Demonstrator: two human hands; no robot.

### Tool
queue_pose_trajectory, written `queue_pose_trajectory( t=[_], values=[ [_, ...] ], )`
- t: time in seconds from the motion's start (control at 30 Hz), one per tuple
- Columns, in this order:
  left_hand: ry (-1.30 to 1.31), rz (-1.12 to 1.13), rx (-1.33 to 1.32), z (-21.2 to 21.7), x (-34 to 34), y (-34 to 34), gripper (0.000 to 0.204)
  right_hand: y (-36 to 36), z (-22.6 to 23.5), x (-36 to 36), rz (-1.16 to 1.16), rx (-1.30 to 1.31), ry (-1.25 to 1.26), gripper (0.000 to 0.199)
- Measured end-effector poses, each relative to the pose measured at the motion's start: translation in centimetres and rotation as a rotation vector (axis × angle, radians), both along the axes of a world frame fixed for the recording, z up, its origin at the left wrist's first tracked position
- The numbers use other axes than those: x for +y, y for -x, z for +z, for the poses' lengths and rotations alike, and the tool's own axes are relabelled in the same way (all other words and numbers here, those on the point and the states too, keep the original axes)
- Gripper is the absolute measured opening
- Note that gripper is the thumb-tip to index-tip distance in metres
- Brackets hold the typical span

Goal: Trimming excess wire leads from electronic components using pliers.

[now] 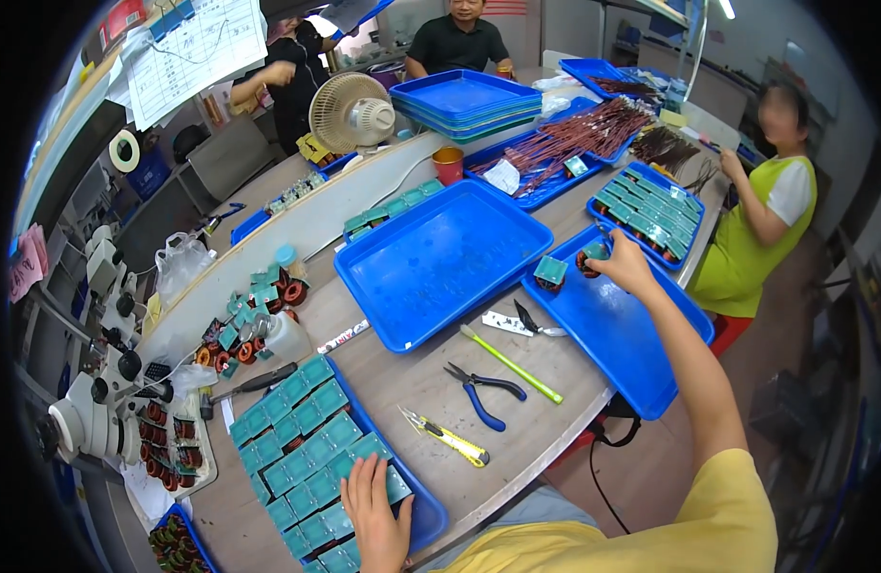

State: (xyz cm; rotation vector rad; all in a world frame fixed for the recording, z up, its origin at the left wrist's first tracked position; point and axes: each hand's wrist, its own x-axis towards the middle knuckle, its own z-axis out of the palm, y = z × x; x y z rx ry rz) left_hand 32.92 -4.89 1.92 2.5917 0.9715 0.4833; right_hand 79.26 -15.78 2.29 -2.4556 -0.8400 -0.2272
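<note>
My right hand [626, 265] is closed on a copper coil with a green circuit board [590, 256] on top, over the far end of a blue tray [641, 363] at the right. Just left of it in that tray sits another board-topped coil [550, 271]. My left hand [377, 516] lies open, fingers stretched out, on the rows of green circuit boards [311, 449] that fill a blue tray [426, 520] at the near left. It seems to rest on them without gripping any; the undersides of its fingers are hidden.
Between the trays lie blue-handled pliers [480, 393], a yellow utility knife [446, 439], a green stick-like tool [510, 363] and black cutters [528, 320]. A large blue tray [440, 258] stands behind them. Loose coils, a microscope [82, 420] and a fan [352, 112] stand farther off. Other people are nearby.
</note>
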Motion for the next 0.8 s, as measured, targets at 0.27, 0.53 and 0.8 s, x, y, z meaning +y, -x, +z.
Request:
queue_pose_trajectory(
  t=[0.27,0.53,0.8],
  values=[
    [0.007,0.008,0.011,-0.1,0.1,0.0,0.06,0.8,-1.3,3.5,0.047,-0.22,0.069,0.049],
    [0.028,0.022,0.018,-0.1,0.3,0.2,0.056,3.8,-1.1,5.7,0.35,-0.17,0.196,0.051],
    [0.055,0.002,-0.136,0.0,-0.3,0.1,0.046,3.4,-0.4,5.2,0.299,0.026,0.113,0.046]
  ],
)
